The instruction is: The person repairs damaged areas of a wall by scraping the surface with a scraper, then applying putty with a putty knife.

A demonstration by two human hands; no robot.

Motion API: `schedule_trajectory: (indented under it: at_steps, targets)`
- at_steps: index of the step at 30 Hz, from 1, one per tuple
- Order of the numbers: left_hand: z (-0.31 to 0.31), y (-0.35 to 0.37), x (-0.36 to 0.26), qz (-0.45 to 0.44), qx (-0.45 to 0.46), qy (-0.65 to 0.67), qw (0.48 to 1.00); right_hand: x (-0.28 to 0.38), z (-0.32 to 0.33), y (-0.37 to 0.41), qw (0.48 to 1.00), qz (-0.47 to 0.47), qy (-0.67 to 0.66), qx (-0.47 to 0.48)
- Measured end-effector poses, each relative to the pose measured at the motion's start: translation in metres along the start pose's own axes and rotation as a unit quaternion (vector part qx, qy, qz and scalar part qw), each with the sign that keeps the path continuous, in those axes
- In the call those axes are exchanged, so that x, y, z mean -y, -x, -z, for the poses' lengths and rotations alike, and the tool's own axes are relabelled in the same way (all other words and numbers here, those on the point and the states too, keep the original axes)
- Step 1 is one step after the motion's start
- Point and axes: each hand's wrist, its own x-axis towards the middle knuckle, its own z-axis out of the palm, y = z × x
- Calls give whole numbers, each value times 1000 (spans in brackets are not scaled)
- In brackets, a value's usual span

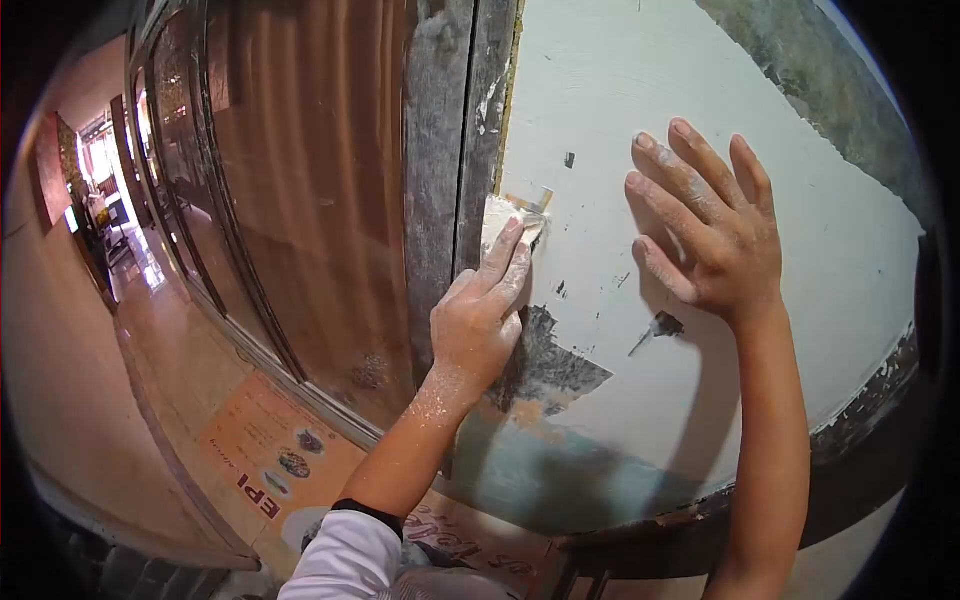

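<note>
A white-coated wall panel (610, 90) fills the right side of the view, with dark patches showing through its coat. My left hand (475, 320) is closed at the panel's left edge, beside the dark wooden frame. Its first two fingers press on a flat, putty-smeared scraper (497, 215), whose handle is hidden under the palm. Whitish powder coats these fingers and the wrist. Farther right, my right hand (715, 230) is spread over the white surface, fingers apart and holding nothing. White smears mark its fingers, and its shadow falls on the panel.
Left of the dark wooden frame (435, 150) is a glazed door (300, 150) with a brown curtain behind it. An orange printed banner (270, 450) lies on the floor below. A bare greyish strip (850, 110) borders the panel at upper right. A tiled passage (165, 300) runs off at far left.
</note>
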Motion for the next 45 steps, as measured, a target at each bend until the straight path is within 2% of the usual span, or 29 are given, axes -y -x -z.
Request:
schedule_trajectory:
  at_steps: [5, 18, 22, 24, 26, 27, 28, 29, 30, 31, 32, 33, 34, 35, 36, 38, 39, 40, 41, 42, 43, 44, 45]
  targets:
    - [-7, 9, 5, 18, 21, 7, 1000, -1, -1, 2, 1000, -4, -2, -4]
    - [1, -23, -10, 2, 20, -6, 1000, 0, -2, 3, 1000, -10, -12, 3]
    - [9, -17, -17, 22, 48, 18, 998, -1, 2, 1, 1000, -18, -13, -7]
    - [4, -5, -10, 27, -15, 52, 998, 0, 2, 1, 1000, -14, -15, -9]
    - [6, 4, -15, 23, -31, 94, 995, 5, 1, 1, 1000, -15, -13, -14]
    - [8, 9, -21, 63, -51, 175, 981, 13, 1, 1, 998, -48, -32, -21]
    - [10, 12, -29, 103, -69, 256, 959, 23, 1, 1, 995, -82, -49, -27]
    - [13, 14, -42, 180, -77, 362, 911, 38, 3, 3, 994, -95, -47, -29]
    - [15, 15, -48, 178, -80, 369, 909, 56, 1, 8, 993, -101, -51, -33]
    - [16, 16, -53, 229, -85, 444, 862, 77, 2, 12, 988, -112, -92, -58]
    - [15, 15, -58, 277, -91, 514, 807, 99, 7, 20, 972, -172, -163, 7]
    - [14, 13, -63, 292, -112, 509, 802, 120, 12, 25, 942, -231, -233, 69]
    - [15, 9, -71, 291, -115, 510, 801, 138, 18, 23, 867, -308, -382, 84]
    - [17, 6, -81, 338, -113, 576, 736, 153, 13, 27, 742, -390, -535, 106]
    - [18, 5, -88, 382, -109, 635, 662, 159, 10, 33, 741, -391, -536, 105]
    - [17, 3, -93, 376, -99, 650, 653, 163, 7, 39, 644, -424, -636, 42]
    - [17, 0, -96, 386, -56, 671, 631, 158, 12, 40, 606, -427, -670, 36]
    - [16, -1, -99, 397, -12, 690, 605, 151, 22, 39, 607, -433, -665, 34]
    - [0, 4, -88, 388, 27, 678, 624, 142, 35, 37, 598, -449, -664, 30]
    - [-3, 4, -86, 386, 35, 683, 619, 133, 46, 36, 589, -463, -662, 24]
    - [-3, 2, -84, 343, 38, 631, 694, 122, 56, 40, 621, -470, -626, 34]
    - [-1, -1, -82, 295, 38, 574, 763, 108, 66, 43, 625, -473, -620, 31]
    - [14, -10, -87, 306, 45, 550, 776, 93, 76, 47, 665, -479, -571, 43]
